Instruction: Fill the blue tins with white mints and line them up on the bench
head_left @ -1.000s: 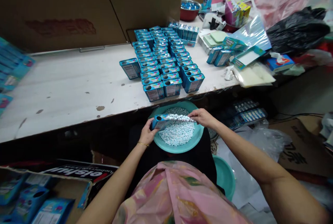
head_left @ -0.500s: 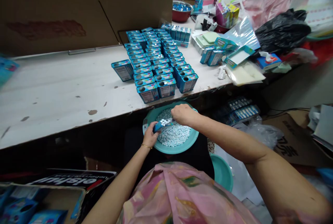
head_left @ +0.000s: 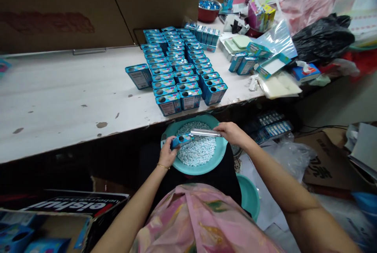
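Note:
My left hand is closed round a small blue box, tilted over a turquoise basin. A dark round hole shows in the box's top. My right hand grips one end of a shiny, tube-like scoop; its other end reaches the far end of the box, and I cannot tell whether they touch. Below both hands, small pale candies fill the middle of the basin, which rests on my lap.
Rows of similar blue boxes stand on the white table, one set apart at their left. A large cardboard box stands behind. Bags and packaging crowd the right. An open carton is at lower left.
My right hand has drawn back to the right and the scoop now shows lengthwise. The heap of candies on the box's top is gone, and its hole is visible.

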